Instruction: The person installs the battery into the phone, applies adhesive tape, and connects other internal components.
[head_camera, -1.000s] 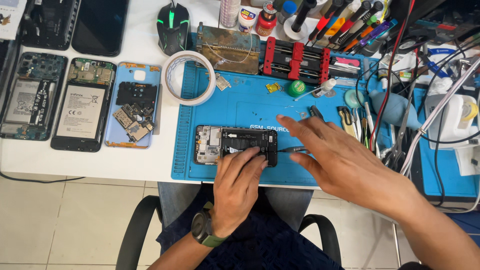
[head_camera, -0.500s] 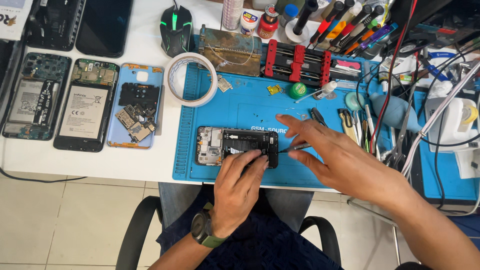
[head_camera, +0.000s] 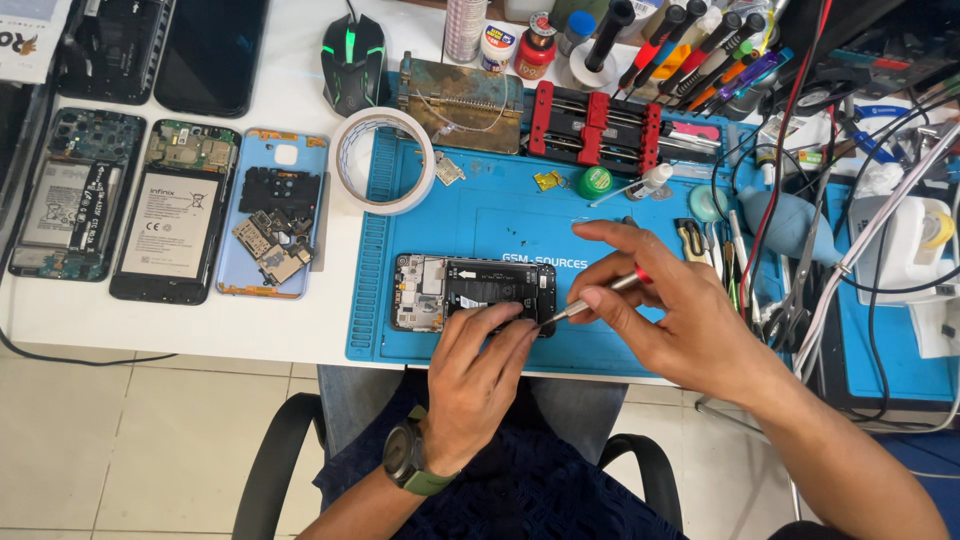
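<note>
Opened phone (head_camera: 473, 292) lies back-up and crosswise near the front edge of the blue work mat (head_camera: 500, 215), its rear cover off so the dark battery and the bare circuit board at its left end show. The left hand (head_camera: 478, 375) presses down on the phone's near edge, fingertips spread over the lower right part of the battery; its grip is a flat pinning hold, not a closed fist, and it wraps nothing. The right hand (head_camera: 680, 310) has its grip closed on a slim screwdriver (head_camera: 598, 297), thumb and forefinger pinching the metal shaft, with a red bit of the handle showing behind the fingers. The tip points at the phone's right end, just beside the left fingertips; whether it sits in a screw head or only touches the frame is too small to tell.

By my reading the step in hand is work on a fastener or a seam at that right end, with the left hand steadying the body. The next move would call for keeping the driver square to the spot, light downward pressure, and the left fingers holding so the phone does not skate on the mat.

Farther left on the white table (head_camera: 300, 320) lie three other stripped phones (head_camera: 165, 210), well apart from the hands, and a roll of white tape (head_camera: 382, 160) rests across the mat's far left edge.
</note>
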